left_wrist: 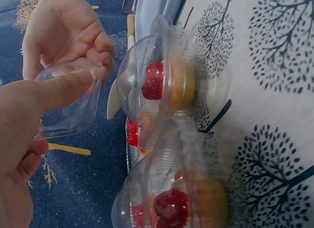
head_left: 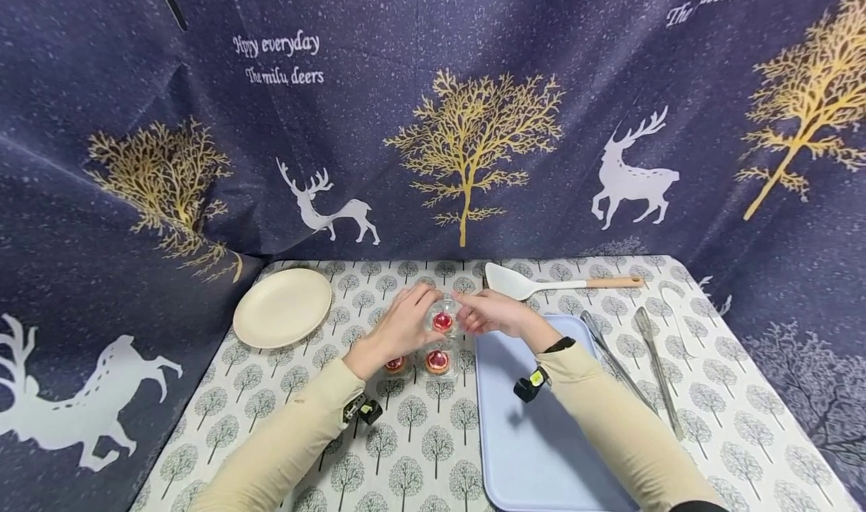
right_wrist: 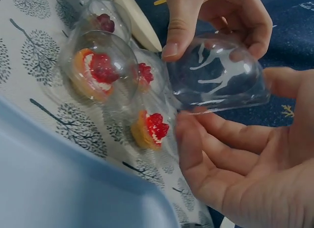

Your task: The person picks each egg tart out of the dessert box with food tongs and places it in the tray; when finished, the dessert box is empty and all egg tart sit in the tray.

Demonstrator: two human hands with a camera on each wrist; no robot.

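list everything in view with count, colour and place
Backdrop: one, dark blue, behind
Tablecloth: one, white with dark trees, underneath
Plate: one, cream, back left
Spatula: one, white with wood-coloured handle, back right
Tray: one, light blue, right of centre
Long utensils: two, metallic grey, by tray's right side
Thin curved item: one, white, far right, unidentified
Tarts: four, red-topped, centre
Clear packaging: count unclear, transparent, around tarts
Dome lid: one, clear, raised at centre
Wrist cameras: two, black, on wrists
Sleeves: two, beige, on arms
Left grip: one, bare, pinching dome lid
Right grip: one, bare, at lid's edge, contact unclear

Draped kitchen-style table (head_left: 410, 452): spatula (head_left: 564, 285), plate (head_left: 283, 308)
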